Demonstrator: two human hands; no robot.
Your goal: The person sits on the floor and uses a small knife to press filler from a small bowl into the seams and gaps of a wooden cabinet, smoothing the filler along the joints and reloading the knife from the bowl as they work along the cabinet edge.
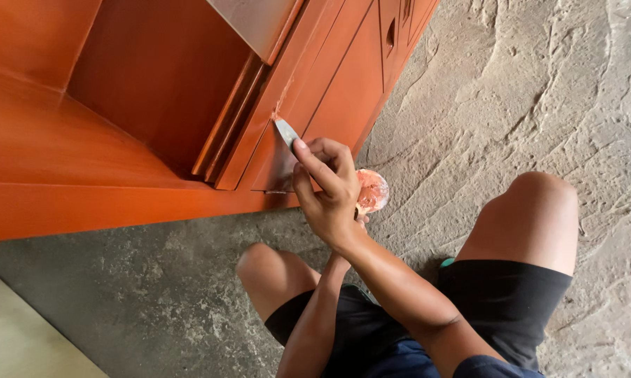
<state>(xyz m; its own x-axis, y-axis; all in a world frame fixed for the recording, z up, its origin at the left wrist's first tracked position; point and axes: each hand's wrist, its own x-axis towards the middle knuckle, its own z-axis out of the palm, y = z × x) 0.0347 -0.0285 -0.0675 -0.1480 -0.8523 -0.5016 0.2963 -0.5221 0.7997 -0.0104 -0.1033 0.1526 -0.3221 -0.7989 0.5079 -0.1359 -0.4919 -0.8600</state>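
The right hand (pixel 329 192) is closed around the handle of a putty knife (pixel 286 131), index finger laid straight along the back of the blade, and the grip is firm, grasping the tool with the thumb tucked under. The blade tip rests against the orange-brown wooden cabinet (pixel 154 105), at about eleven o'clock from the hand, right where a pale, chalky streak of filler (pixel 282 101) runs up a moulded edge between two panels. The left hand (pixel 361 213) sits behind and below the right, at roughly four o'clock from it, mostly hidden; it seems to hold a small round lump or dish of pinkish-orange filler paste (pixel 373 190), though its grip is covered by the right wrist and I cannot tell how the fingers close. The person crouches on a rough grey concrete floor (pixel 525 105), bare knees at six and three o'clock from the hands. The step in hand looks like filling a seam or chip in the cabinet's edge: paste has been laid along the groove and the blade is at its lower end. The next move, by my judgement, calls for a steady draw of the blade along the moulding toward twelve o'clock, held at a shallow angle so the filler is pressed into the gap and scraped flush without gouging the finished surface on either side.
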